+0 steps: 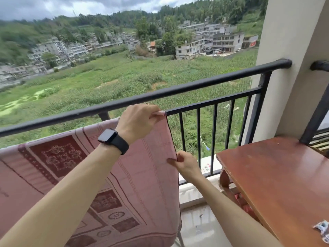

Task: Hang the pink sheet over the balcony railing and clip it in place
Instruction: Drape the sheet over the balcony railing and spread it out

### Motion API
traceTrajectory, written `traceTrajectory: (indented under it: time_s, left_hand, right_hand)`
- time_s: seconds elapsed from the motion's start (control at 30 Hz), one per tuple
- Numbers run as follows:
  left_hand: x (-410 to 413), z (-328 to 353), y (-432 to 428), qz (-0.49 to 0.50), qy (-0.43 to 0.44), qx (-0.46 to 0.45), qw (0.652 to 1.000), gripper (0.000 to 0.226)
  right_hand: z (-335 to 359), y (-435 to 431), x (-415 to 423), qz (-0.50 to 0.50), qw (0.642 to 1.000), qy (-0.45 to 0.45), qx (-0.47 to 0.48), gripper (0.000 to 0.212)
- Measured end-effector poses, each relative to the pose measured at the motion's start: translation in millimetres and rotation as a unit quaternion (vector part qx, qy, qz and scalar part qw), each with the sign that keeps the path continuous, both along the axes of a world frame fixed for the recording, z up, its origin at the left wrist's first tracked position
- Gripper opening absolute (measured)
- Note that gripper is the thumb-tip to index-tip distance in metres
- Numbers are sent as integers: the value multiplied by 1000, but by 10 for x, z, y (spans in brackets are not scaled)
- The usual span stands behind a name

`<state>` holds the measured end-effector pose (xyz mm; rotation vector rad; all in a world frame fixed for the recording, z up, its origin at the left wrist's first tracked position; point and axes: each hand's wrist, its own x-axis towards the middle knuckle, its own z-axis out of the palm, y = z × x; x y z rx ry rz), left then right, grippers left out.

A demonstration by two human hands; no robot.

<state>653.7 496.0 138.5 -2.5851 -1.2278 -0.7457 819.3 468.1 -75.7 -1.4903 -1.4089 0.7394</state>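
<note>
So the pink sheet with dark red square-and-flower patterns is hanging on the inside of the black metal balcony railing. Its top edge runs along the thinner crossbar just under the round handrail, and the rest drops down toward the pale tiled floor. I can't tell from this angle whether it's actually folded over that bar or just held up against it. The left hand, which has a black smartwatch on the wrist, is curled over the sheet's top right corner right at the crossbar, with a bit of pink fabric poking out past the fingers. The right hand is lower down, pinching the sheet's right-hand edge between thumb and fingers, and the edge hangs fairly straight between the two hands. Off to the right there's a reddish-brown wooden table near the railing, with a small blue-and-white patterned thing at its near corner, too cut off to make out. A beige pillar stands where the railing ends. Beyond the bars there are green fields and grey-white buildings on the hillside.
</note>
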Motion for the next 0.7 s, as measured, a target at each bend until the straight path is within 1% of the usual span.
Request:
traceTrajectory:
  time_s: [0.1,0.13,0.2,0.23,0.3,0.37,0.43,0.5,0.6,0.7]
  left_hand:
    - [48,25,-4,18,-17,-35,999,27]
    - [57,36,4,27,-21,-42,999,25]
    - [62,57,17,44,-22,-43,998,24]
    - [64,60,19,50,-22,-42,998,25]
    - [66,40,15,64,-16,-35,997,28]
    - [82,7,4,83,-1,-12,996,28]
    - [94,-18,1,97,1,9,995,27]
    - [99,-34,-10,102,15,28,994,29]
    - [97,-63,-47,112,59,64,990,30]
    - [133,-56,-99,104,87,85,987,28]
  right_hand:
    - [1,49,-68,10,1000,-1,-5,45]
    - [0,64,-80,26,1000,3,-12,39]
    - [1,93,-70,83,996,24,-32,21]
    - [6,92,-49,107,993,20,-39,15]
    - [-22,92,-10,114,993,-23,-30,9]
    - [-69,107,-5,79,995,-61,-15,14]
    - [-132,112,-29,52,997,-62,-11,17]
    - [-172,79,-71,56,997,-51,-17,17]
    - [-206,2,-75,60,997,-52,-15,18]
    - [-120,-84,-15,68,997,-44,-8,9]
